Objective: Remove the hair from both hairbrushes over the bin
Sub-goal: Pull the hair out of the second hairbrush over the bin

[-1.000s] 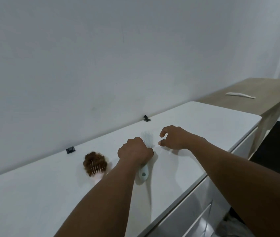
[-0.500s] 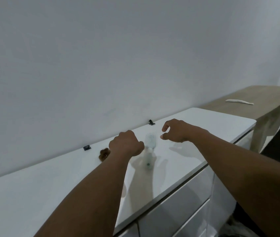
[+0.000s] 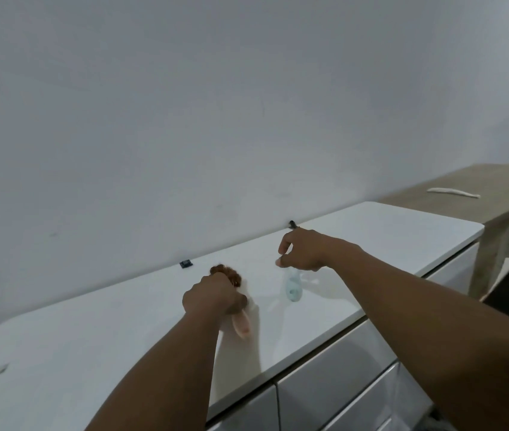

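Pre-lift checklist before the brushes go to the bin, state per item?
1. Left hand closed around pink-handled hairbrush: ok.
2. Clump of brown hair on that brush: ok, present.
3. Right hand gripping pale blue hairbrush: not ok, fingers pinch above its head while the handle rests on the white glossy cabinet top.
4. Hair on the blue brush: cannot tell, head hidden.
5. Bin located: not ok, none in view.
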`<control>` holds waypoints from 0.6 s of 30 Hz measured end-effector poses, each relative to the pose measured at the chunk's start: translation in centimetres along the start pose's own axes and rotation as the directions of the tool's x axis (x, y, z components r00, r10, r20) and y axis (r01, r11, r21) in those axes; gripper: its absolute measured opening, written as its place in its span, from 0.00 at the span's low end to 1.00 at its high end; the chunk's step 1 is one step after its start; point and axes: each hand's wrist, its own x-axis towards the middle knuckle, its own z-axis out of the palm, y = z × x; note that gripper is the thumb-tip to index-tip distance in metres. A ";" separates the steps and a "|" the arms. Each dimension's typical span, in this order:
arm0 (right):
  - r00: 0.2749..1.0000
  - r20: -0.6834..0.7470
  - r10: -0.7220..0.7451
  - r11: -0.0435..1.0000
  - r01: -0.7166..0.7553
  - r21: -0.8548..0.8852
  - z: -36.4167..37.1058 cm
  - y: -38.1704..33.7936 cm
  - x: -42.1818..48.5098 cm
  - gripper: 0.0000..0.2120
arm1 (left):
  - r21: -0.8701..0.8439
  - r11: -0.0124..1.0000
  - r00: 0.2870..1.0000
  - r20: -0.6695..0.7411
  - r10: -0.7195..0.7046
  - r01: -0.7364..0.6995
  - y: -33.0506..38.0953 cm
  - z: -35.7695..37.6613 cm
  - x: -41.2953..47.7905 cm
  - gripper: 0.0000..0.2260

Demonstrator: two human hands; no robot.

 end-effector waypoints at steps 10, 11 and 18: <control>0.999 0.039 0.027 0.999 -0.026 -0.019 1.7 -0.5 1.7 0.16 | -0.063 0.997 0.992 -0.121 0.030 -0.038 -1.5 0.7 1.5 0.12; 0.999 0.036 0.024 1.000 -0.024 -0.019 1.6 -0.6 1.7 0.16 | -0.080 0.996 0.991 -0.131 0.031 -0.041 -1.5 0.6 1.5 0.12; 1.000 -0.009 -0.016 1.000 0.016 -0.008 -0.3 -1.2 0.0 0.16 | -0.222 0.968 0.975 -0.215 0.064 -0.113 0.1 -1.1 0.5 0.11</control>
